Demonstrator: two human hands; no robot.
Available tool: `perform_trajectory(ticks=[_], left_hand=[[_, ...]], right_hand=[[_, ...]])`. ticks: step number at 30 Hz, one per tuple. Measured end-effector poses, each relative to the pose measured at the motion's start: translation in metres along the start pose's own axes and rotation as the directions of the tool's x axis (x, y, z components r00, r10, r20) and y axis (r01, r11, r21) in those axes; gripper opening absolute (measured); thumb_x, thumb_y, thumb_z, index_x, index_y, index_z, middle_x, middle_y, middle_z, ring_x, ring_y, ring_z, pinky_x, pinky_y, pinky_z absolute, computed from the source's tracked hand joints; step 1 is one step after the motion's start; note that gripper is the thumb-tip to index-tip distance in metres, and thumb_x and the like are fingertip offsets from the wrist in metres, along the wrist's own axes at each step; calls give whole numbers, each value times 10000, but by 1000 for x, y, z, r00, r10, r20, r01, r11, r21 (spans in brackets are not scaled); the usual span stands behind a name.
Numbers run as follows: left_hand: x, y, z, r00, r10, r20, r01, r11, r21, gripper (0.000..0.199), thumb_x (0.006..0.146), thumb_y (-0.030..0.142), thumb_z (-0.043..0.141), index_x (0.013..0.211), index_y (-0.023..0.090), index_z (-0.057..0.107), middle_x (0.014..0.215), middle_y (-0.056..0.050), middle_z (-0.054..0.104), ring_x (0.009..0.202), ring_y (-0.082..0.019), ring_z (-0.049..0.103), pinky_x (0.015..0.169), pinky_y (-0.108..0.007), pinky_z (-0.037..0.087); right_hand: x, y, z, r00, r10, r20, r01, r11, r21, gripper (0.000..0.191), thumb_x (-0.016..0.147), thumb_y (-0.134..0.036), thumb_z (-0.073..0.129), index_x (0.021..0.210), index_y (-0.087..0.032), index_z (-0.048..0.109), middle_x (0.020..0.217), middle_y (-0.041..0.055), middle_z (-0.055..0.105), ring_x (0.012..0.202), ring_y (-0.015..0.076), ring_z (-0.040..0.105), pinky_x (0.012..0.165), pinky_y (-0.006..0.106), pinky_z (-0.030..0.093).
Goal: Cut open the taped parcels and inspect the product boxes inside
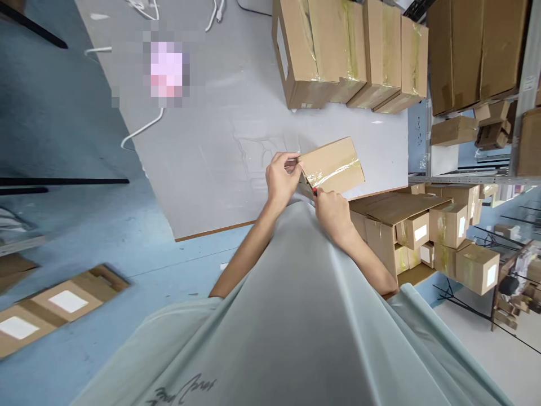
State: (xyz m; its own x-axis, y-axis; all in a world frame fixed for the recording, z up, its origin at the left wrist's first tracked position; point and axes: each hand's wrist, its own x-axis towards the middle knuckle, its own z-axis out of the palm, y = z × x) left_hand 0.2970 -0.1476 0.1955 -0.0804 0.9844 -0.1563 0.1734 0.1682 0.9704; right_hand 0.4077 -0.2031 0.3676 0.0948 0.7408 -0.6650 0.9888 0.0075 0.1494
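Note:
A small cardboard box [333,160] with clear tape along its top lies on the grey table [198,169], close to the front edge. At the box's left end, my left hand [282,179] has its fingers bent around the corner, pinching the edge or a flap. My right hand [333,213] is closed around a cutter [314,192] with a red and black handle, at the box's near left corner. The cutter's thin dark front part points up and left along that end, toward my left fingertips. Most of its handle is hidden in my right hand.
Taped cartons [329,51] stand in a row at the table's back right. A large open carton [380,217] holding smaller boxes is beside the right front edge. White cables [143,131] lie at the left, near a blurred patch. Metal shelving [469,179] with boxes stands at the right.

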Motion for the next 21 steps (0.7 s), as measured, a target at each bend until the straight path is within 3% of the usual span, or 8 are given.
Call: perform_trajectory(ticks=[5, 8, 12, 15, 18, 21], left_hand=[[-1, 7, 3, 998, -8, -57, 10, 999, 31, 229, 976, 190, 745, 1193, 227, 808, 1265, -63, 801, 1050, -209, 836, 949, -339, 721], [-2, 4, 5, 998, -7, -61, 9, 999, 43, 231, 989, 211, 741, 1211, 225, 801, 1280, -68, 801, 1057, -211, 836, 953, -344, 720], [-4, 2, 0, 999, 12, -30, -8, 994, 104, 256, 1011, 239, 719, 1256, 223, 791, 1284, -79, 799, 1077, -221, 829, 1005, -370, 708], [-4, 14, 0, 995, 95, -43, -82, 967, 242, 297, 1033, 260, 696, 1315, 231, 781, 1313, -102, 798, 1215, -274, 794, 1129, -444, 667], [-6, 37, 20, 974, 226, 13, -214, 903, 372, 338, 1090, 311, 649, 1405, 256, 758, 1474, -123, 755, 1448, -319, 689, 1293, -519, 558], [-7, 58, 57, 925, 317, 212, -378, 832, 406, 359, 1146, 394, 594, 1448, 274, 745, 1621, -120, 687, 1658, -353, 521, 1413, -605, 404]], right_hand=[[-1, 6, 10, 996, -39, 78, 40, 999, -19, 448, 1200, -120, 348, 1377, -116, 760, 1213, 250, 854, 1168, 311, 862, 926, 348, 640], [-10, 16, 15, 993, -60, 100, 60, 998, 4, 407, 1212, -173, 397, 1436, -118, 733, 1213, 245, 858, 1158, 316, 866, 898, 333, 626], [-22, 39, 9, 996, -79, 32, 76, 995, 72, 403, 1237, -321, 452, 1518, -175, 702, 1158, 193, 880, 1054, 320, 873, 822, 316, 583], [-18, 72, 3, 992, -63, -108, 85, 975, 206, 417, 1231, -381, 471, 1541, -244, 714, 1118, 134, 898, 979, 307, 863, 794, 302, 541], [-1, 113, 7, 969, 32, -246, 55, 939, 339, 425, 1202, -366, 476, 1497, -252, 760, 1122, 116, 903, 965, 312, 854, 798, 308, 529], [20, 152, 19, 941, 99, -323, 43, 913, 405, 450, 1156, -319, 494, 1511, -236, 759, 1106, 110, 903, 961, 330, 847, 808, 326, 537]])
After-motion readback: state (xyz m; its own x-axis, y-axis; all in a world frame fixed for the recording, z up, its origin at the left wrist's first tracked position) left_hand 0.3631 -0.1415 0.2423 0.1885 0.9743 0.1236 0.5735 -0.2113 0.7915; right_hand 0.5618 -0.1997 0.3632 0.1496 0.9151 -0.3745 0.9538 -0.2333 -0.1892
